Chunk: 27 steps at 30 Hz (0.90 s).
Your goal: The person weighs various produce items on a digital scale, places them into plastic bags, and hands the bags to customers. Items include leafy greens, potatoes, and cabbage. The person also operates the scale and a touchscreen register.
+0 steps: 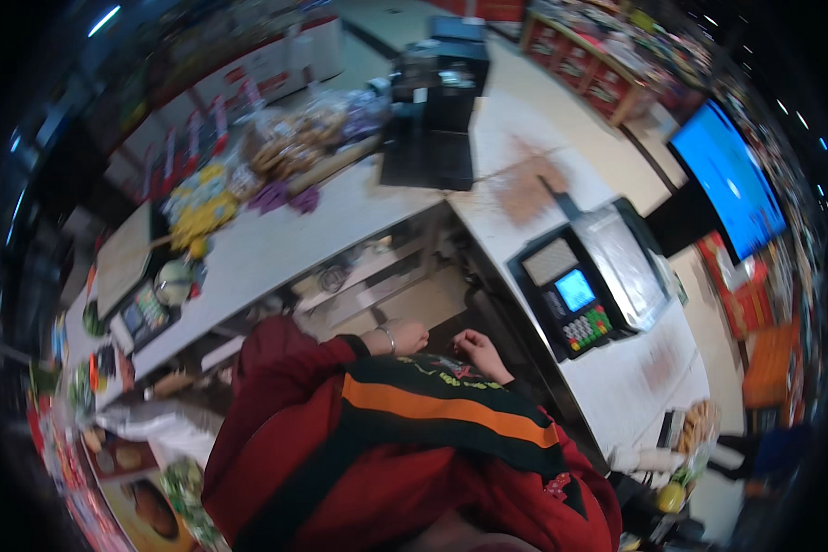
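Note:
My left hand (pixel 407 337), with a metal bangle at the wrist, is held in front of my body with its fingers curled in. No object shows in it. A short gap to the right, my right hand (pixel 481 352) has bent fingers; blur hides whether they meet. Neither hand touches a counter. Below them lies the dark green apron (pixel 455 393) with an orange band, over my red sleeves. On the right counter stands a payment or weighing machine (pixel 571 297) with a lit blue display, a keypad and a plastic-covered top.
An L-shaped white counter (pixel 276 241) wraps around me, with shelves (pixel 366 276) beneath. Bagged goods (pixel 297 138) and a black device (pixel 435 110) stand along the far side. A scale (pixel 145 310) sits at left, a blue-lit monitor (pixel 731 179) at right. A person (pixel 766 452) stands beyond the counter.

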Motion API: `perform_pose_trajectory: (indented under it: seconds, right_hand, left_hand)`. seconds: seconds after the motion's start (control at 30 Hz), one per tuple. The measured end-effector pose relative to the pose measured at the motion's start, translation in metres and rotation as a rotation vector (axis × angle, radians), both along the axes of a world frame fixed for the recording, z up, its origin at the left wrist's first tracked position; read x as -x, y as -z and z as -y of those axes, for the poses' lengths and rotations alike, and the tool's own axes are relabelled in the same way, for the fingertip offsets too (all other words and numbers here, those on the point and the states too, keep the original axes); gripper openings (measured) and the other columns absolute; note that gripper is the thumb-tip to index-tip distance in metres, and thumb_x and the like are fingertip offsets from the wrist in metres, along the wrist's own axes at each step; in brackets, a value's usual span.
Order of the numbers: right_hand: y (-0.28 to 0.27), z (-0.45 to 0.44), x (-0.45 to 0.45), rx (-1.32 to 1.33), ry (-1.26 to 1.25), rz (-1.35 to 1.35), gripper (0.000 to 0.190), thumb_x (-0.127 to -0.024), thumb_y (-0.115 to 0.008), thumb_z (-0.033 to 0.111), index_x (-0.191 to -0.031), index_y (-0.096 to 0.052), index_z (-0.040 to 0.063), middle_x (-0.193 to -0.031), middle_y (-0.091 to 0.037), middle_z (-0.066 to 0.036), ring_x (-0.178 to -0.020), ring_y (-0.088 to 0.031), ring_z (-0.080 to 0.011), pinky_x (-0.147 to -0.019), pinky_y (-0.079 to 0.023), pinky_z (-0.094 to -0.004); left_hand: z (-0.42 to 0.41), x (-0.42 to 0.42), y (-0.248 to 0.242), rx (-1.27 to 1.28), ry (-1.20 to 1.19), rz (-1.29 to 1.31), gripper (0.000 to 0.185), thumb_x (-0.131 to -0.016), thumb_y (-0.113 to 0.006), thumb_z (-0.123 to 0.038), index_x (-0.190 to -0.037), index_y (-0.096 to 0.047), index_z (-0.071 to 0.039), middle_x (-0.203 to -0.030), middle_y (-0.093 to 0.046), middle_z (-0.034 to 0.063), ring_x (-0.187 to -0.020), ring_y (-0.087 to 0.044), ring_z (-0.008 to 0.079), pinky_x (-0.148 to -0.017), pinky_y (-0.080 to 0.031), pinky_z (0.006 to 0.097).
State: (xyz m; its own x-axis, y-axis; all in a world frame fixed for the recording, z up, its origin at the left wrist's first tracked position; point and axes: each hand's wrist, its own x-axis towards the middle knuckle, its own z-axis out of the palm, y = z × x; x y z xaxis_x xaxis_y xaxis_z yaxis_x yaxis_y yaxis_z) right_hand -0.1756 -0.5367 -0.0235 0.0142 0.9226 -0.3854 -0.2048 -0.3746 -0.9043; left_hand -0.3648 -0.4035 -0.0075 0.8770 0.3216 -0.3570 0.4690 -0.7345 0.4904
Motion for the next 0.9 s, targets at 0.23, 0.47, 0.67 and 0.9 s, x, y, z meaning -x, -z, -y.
perform_pose_trajectory:
  seconds: [0.23, 0.47, 0.67, 0.9]
  right_hand:
    - [-0.019, -0.073, 0.047, -0.008, -0.285, -0.018, 0.013, -0.093, -0.051, 0.011, -0.088, -0.058, 0.001, -0.087, -0.063, -0.004, -0.08, -0.058, -0.0099, -0.075, -0.047, -0.025]
    - [-0.015, -0.118, 0.053, 0.07, -0.401, 0.089, 0.017, -0.095, -0.05, 0.017, -0.094, -0.059, 0.002, -0.09, -0.065, -0.004, -0.076, -0.058, -0.0093, -0.071, -0.047, -0.0231]
    - [0.005, -0.168, 0.032, -0.132, -0.476, 0.143, 0.014, -0.09, -0.052, 0.011, -0.098, -0.059, 0.003, -0.091, -0.065, -0.005, -0.079, -0.061, -0.0171, -0.075, -0.049, -0.0277]
    - [0.014, -0.252, -0.021, -0.634, -0.576, 0.641, 0.019, -0.081, -0.058, 0.014, -0.097, -0.063, 0.005, -0.092, -0.066, -0.011, -0.088, -0.063, -0.0285, -0.079, -0.049, -0.036]
  left_hand:
    - [-0.022, 0.093, 0.011, 0.128, -0.322, 0.045, 0.024, -0.082, -0.049, -0.013, -0.099, -0.065, -0.008, -0.083, -0.065, 0.0179, -0.082, -0.062, 0.0344, -0.074, -0.048, 0.0427]
    - [-0.042, 0.092, 0.007, 0.183, -0.422, 0.278, 0.021, -0.081, -0.058, -0.014, -0.1, -0.064, -0.006, -0.087, -0.062, 0.0104, -0.078, -0.063, 0.0247, -0.072, -0.049, 0.0365]
    - [-0.089, 0.029, -0.043, -0.073, -0.21, 0.649, 0.033, -0.074, -0.068, -0.022, -0.104, -0.062, -0.008, -0.099, -0.061, 0.0084, -0.1, -0.056, 0.0267, -0.09, -0.042, 0.0371]
    - [-0.171, -0.106, -0.085, 0.005, 0.273, 0.083, 0.051, -0.067, -0.069, -0.029, -0.114, -0.055, -0.013, -0.108, -0.06, 0.0119, -0.104, -0.058, 0.0275, -0.091, -0.039, 0.0413]
